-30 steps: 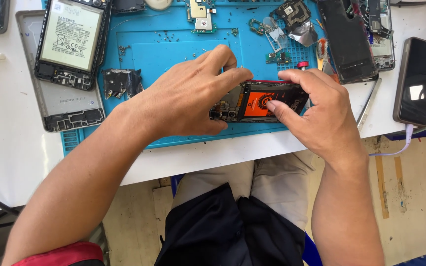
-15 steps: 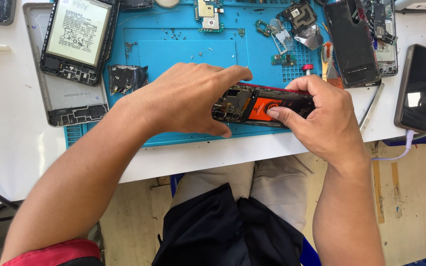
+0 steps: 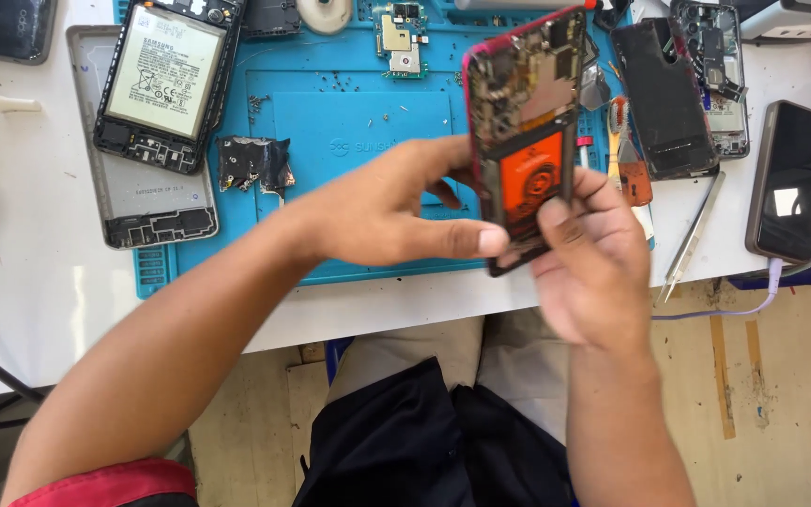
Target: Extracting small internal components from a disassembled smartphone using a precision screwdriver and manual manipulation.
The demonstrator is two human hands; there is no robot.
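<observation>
- The opened phone (image 3: 526, 141) is now being held upright above the blue mat (image 3: 359, 122), lifted off it since a moment ago.
- It's being gripped by the left hand (image 3: 382, 211) and right hand (image 3: 593, 258), so its insides are getting looked over.

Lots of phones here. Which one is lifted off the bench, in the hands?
The opened phone with the orange panel: left hand and right hand hold it upright over the blue mat. The battery phone and dark phone lie flat.

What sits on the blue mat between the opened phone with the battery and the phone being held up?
A crumpled dark foil piece lies there, seen from the head camera.
</observation>
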